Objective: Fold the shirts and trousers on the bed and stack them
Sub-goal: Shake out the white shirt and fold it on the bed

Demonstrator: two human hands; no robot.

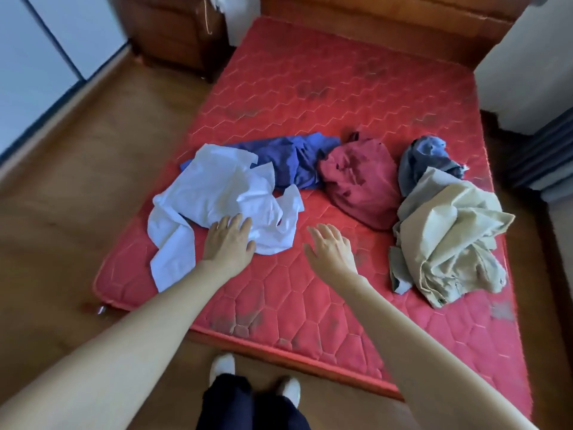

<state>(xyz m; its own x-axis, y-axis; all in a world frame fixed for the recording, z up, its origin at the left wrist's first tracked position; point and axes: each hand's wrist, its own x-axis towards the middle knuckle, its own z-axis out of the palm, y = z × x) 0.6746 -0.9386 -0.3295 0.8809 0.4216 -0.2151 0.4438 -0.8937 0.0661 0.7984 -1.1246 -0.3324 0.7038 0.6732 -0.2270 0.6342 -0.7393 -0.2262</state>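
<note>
Several crumpled garments lie across the red mattress (pixel 310 97). A white shirt (pixel 217 187) sprawls at the left, with a blue garment (pixel 294 156) behind it. A dark red garment (pixel 359 181) is bunched in the middle. At the right a grey-blue garment (pixel 424 159) lies behind beige trousers (pixel 446 237). My left hand (pixel 229 240) rests flat with straight fingers on the near edge of the white shirt. My right hand (pixel 330 249) hovers with fingers spread over bare mattress, between the white shirt and the dark red garment, holding nothing.
A wooden headboard (pixel 387 20) closes the far end of the bed, with a brown nightstand (pixel 176 32) at the back left. Brown floor (pixel 77 181) runs along the left side. My feet (pixel 254 380) stand at the mattress's near edge.
</note>
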